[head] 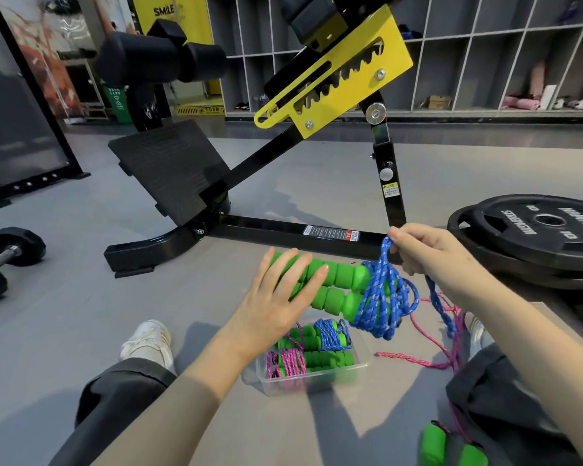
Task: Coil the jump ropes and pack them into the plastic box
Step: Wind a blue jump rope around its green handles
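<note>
My left hand [276, 297] lies with straight, spread fingers across the two green foam handles [337, 287] of a blue jump rope, which hang above the floor. Blue rope [384, 297] is wound in several loops round the handles' right ends. My right hand [431, 253] pinches a strand of that blue rope at its top; the loose tail drops below my wrist. Below stands the clear plastic box [367, 359], holding a blue coiled rope [330, 336] and a pink coiled rope [288, 363], both with green handles. A loose pink rope [414, 361] trails on the floor to green handles [451, 449].
I sit on the grey floor with my legs on either side of the box. The black base bar of a yellow and black bench [283, 230] runs just beyond my hands. Stacked weight plates [539, 237] lie to the right and a dumbbell [11, 253] to the left.
</note>
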Available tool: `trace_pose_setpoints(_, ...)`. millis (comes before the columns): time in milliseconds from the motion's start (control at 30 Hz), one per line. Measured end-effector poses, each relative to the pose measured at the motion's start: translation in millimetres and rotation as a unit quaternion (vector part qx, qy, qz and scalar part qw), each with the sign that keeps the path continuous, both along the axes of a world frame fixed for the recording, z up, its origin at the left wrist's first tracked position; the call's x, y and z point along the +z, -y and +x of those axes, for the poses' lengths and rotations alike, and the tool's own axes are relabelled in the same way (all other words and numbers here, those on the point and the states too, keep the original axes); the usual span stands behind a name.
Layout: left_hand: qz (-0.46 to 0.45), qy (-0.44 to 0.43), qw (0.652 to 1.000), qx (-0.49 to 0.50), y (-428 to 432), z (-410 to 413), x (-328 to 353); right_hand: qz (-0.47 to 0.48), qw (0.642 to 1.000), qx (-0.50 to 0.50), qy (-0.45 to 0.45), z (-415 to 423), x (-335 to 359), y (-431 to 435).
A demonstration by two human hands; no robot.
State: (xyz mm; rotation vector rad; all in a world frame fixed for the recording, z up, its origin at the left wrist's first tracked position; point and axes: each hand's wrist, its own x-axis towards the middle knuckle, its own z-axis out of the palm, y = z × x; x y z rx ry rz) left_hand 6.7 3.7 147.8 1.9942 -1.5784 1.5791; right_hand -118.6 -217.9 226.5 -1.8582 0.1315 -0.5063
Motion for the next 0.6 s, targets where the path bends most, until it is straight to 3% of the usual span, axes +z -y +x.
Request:
trace_pose_setpoints(200,-0.028,-0.019,0.999,-0.024,3.3,-10.8,10.9,0.087,0.992,0.086,-0.017,4.1,-12.5,-6.8)
trace_pose_setpoints(267,-0.046,-0.026,0.998,-0.036,7.1,-17.3,14.9,0.154,0.985,0.06,-0.044,12.6,-22.5,-4.1)
trace_pose_setpoints(367,-0.07,-0.039,0.996,-0.039,12.8,-23.0,15.4,0.056,0.991,0.009,-0.117,14.9,-48.4,-15.6)
trace_pose_setpoints(400,-0.079,-0.048,0.995,-0.034,14.0,-23.0,14.4,0.099,0.986,0.016,-0.136,14.2,-57.5,-20.5)
trace_pose_setpoints(433,-0.087,-0.057,0.994,-0.024,14.9,-22.2,13.1,0.053,0.985,-0.001,-0.164,13.1,-60.9,-25.8)
trace_pose_setpoints(467,-0.095,-0.063,0.993,-0.013,15.6,-20.6,11.7,0.039,0.988,-0.023,-0.151,13.6,-64.0,-33.1)
trace_pose_setpoints(600,-0.111,-0.071,0.99,0.042,14.7,-8.3,7.8,0.166,0.983,-0.04,-0.062,15.1,-64.9,-71.7)
